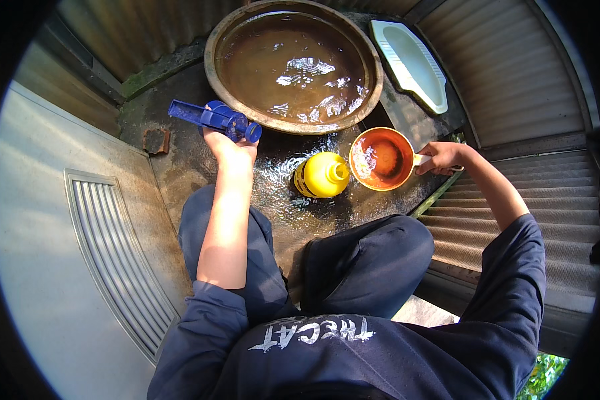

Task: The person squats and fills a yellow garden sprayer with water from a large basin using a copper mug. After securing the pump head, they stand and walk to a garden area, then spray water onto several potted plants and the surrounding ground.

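My left hand [231, 148] grips a blue plastic sprayer head [221, 120], its long handle pointing left and its round nozzle end to the right. Below the large basin stands a yellow plastic bottle [322, 176], upright on the wet floor with its neck uncapped. My right hand [441, 158] holds an orange plastic water dipper [383, 159] by its pale handle. The dipper is tilted, with some water glinting at its left side. Its rim is close to the bottle's mouth; whether they touch, I cannot tell.
A wide round basin [375, 95] full of water stands ahead, with a squat toilet pan [414, 65] to its right. A broken brick piece [156, 141] lies near the white louvred door [45, 200] on the left. Corrugated sheet walls [515, 195] close in the right side. The concrete floor [280, 190] is wet.
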Demonstrator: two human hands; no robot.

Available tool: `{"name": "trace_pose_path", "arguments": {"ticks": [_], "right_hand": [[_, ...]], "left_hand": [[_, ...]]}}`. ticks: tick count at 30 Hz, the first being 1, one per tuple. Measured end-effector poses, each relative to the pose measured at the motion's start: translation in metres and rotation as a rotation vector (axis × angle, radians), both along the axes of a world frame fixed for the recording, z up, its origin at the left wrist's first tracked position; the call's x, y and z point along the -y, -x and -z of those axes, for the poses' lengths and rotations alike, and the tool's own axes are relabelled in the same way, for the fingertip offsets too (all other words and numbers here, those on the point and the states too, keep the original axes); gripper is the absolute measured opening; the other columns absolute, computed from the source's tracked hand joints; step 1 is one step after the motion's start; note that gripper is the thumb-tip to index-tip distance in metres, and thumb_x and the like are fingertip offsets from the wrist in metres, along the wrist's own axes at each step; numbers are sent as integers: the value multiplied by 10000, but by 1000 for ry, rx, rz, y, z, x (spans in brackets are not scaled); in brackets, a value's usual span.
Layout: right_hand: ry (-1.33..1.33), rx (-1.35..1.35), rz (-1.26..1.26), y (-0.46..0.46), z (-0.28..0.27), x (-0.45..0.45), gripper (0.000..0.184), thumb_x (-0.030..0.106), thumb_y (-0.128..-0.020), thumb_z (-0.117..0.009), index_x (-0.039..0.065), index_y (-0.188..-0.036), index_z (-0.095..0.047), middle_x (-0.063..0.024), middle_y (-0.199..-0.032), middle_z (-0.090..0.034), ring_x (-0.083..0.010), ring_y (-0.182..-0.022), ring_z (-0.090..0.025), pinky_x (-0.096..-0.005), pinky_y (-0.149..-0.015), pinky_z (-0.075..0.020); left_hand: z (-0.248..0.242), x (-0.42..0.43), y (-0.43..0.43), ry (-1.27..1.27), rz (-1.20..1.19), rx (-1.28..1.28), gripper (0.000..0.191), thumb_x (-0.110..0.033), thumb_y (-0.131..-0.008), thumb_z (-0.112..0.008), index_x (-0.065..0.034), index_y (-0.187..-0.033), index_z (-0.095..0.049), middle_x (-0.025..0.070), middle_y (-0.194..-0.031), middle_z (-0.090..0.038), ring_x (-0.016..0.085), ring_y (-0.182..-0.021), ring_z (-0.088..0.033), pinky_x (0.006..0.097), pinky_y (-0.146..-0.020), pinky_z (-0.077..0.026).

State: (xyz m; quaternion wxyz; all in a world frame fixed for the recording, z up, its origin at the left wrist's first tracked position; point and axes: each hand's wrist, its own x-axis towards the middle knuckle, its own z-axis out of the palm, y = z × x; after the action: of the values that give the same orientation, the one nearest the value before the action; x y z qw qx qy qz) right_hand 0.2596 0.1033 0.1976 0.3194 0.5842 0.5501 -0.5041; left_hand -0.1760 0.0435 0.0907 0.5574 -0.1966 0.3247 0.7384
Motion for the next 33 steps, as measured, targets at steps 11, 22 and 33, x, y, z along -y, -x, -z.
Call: {"name": "trace_pose_path", "arguments": {"ticks": [11, 22, 33], "right_hand": [[-21, 24, -8, 3, -8, 1, 286, 286, -834, -756, 49, -839, -596, 20, -548, -482, -95, -428, -483, -274, -384, -389], [-28, 49, -55, 7, -10, -4, 340, 303, -831, -761, 17, -970, -640, -9, -595, -508, -112, -443, -495, -287, -396, -406], [-43, 12, -94, 13, -17, -3, 338, 274, -849, -741, 0, -1029, -659, -11, -560, -488, -121, -445, -495, -298, -401, -413]], "left_hand": [[-6, 4, -1, 29, 19, -14, 358, -574, -857, -603, -239, -981, -601, -19, -959, -615, 184, -888, -617, 391, -759, -526], [-2, 3, 0, 17, 49, -28, 361, -581, -859, -600, -234, -955, -592, -29, -928, -608, 176, -860, -607, 383, -756, -535], [-3, 3, -1, 46, 62, -52, 358, -597, -841, -604, -244, -898, -591, -44, -879, -594, 151, -811, -591, 360, -723, -513]]}}
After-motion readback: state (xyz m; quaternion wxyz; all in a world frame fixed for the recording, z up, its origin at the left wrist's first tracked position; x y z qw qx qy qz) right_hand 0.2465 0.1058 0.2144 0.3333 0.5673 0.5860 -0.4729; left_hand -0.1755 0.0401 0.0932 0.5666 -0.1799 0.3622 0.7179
